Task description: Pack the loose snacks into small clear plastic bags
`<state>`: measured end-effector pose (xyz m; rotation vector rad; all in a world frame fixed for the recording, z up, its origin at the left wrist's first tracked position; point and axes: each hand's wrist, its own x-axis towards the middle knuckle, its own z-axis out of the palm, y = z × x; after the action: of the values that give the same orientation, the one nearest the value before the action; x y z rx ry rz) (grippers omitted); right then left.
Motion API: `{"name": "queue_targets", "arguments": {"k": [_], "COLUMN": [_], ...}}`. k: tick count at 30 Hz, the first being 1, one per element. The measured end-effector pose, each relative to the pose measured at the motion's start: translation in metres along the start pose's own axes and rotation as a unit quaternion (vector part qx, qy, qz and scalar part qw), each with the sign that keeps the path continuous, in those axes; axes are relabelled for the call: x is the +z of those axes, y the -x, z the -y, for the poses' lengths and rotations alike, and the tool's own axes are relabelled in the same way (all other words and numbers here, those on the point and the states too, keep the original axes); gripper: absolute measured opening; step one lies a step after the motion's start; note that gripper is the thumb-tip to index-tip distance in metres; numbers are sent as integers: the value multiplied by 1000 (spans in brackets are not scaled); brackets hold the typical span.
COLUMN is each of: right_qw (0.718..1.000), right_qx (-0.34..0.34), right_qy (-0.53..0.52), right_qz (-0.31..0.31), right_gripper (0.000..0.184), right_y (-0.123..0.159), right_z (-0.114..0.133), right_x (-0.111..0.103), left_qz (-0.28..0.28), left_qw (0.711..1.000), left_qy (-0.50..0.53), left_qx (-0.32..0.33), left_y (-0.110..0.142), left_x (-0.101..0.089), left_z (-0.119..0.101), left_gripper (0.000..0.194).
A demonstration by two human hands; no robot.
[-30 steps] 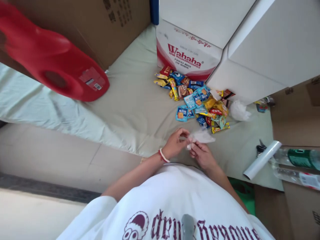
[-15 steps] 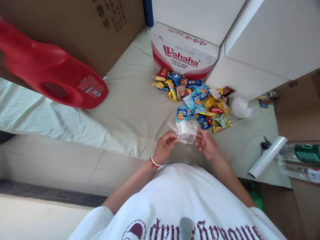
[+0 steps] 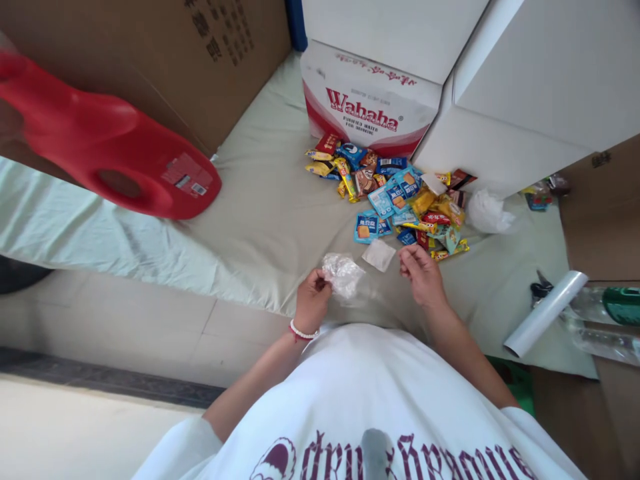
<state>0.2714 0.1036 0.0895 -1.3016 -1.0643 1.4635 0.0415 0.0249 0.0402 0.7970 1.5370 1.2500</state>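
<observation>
My left hand [image 3: 313, 297] is closed on a crumpled clear plastic bag [image 3: 343, 273], held just above the pale green sheet [image 3: 260, 213]. My right hand [image 3: 423, 273] hovers to the right of it with fingers curled and pinched; what they hold, if anything, I cannot make out. A small white packet [image 3: 379, 254] lies on the sheet between the two hands. Beyond the hands is a heap of several colourful snack packets [image 3: 395, 197].
A Wahaha carton [image 3: 367, 107] and a big white box [image 3: 530, 87] stand behind the snacks. A red plastic object [image 3: 105, 153] lies at left before a brown carton [image 3: 165, 53]. A white crumpled wad [image 3: 487, 212], a film roll [image 3: 546, 313], scissors [image 3: 541, 288] and bottles [image 3: 607, 307] lie at right.
The clear bag, stretched between both hands before, is now bunched in my left hand alone. My right hand let go and moved right. A white packet now lies on the sheet.
</observation>
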Motion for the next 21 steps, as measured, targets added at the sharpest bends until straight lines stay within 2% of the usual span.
{"name": "queue_targets", "arguments": {"k": [3, 5, 7, 10, 12, 13, 15, 17, 19, 20, 21], "right_qw": [987, 978, 984, 998, 1000, 1000, 999, 993, 977, 966, 957], "right_qx": [23, 30, 31, 29, 20, 17, 29, 53, 69, 72, 68], "right_qy": [74, 111, 105, 35, -5, -20, -34, -13, 37, 62, 81], "right_qz": [140, 175, 142, 47, -1, -9, 23, 105, 200, 241, 270], "right_gripper": [38, 32, 22, 23, 27, 29, 33, 34, 33, 32, 32], "right_y": [10, 14, 14, 12, 12, 12, 14, 14, 11, 8, 4], "right_z": [-2, -6, -11, -17, -16, -13, -3, 14, 36, 48, 60], "right_x": [19, 29, 30, 19, 9, 5, -2, -7, -12, -14, -17], "left_qz": [16, 5, -29, -74, -99, -114, -125, -71, 48, 115, 186], "left_qw": [1000, 1000, 999, 996, 995, 993, 983, 964, 938, 924, 911], "left_qy": [6, 14, 28, 40, 3, -33, -111, -158, -172, -176, -181], "left_qx": [20, 23, 16, -9, -16, -2, 77, 199, 297, 318, 320], "left_y": [1, -2, -7, -11, -9, -6, -1, 0, -5, -10, -15], "left_x": [7, 9, 7, -5, -13, -16, -17, -10, 4, 13, 23], "left_z": [-10, -11, -8, 3, 7, 5, -6, -27, -52, -63, -71], "left_gripper": [12, 15, 19, 27, 30, 32, 39, 49, 62, 64, 57]}}
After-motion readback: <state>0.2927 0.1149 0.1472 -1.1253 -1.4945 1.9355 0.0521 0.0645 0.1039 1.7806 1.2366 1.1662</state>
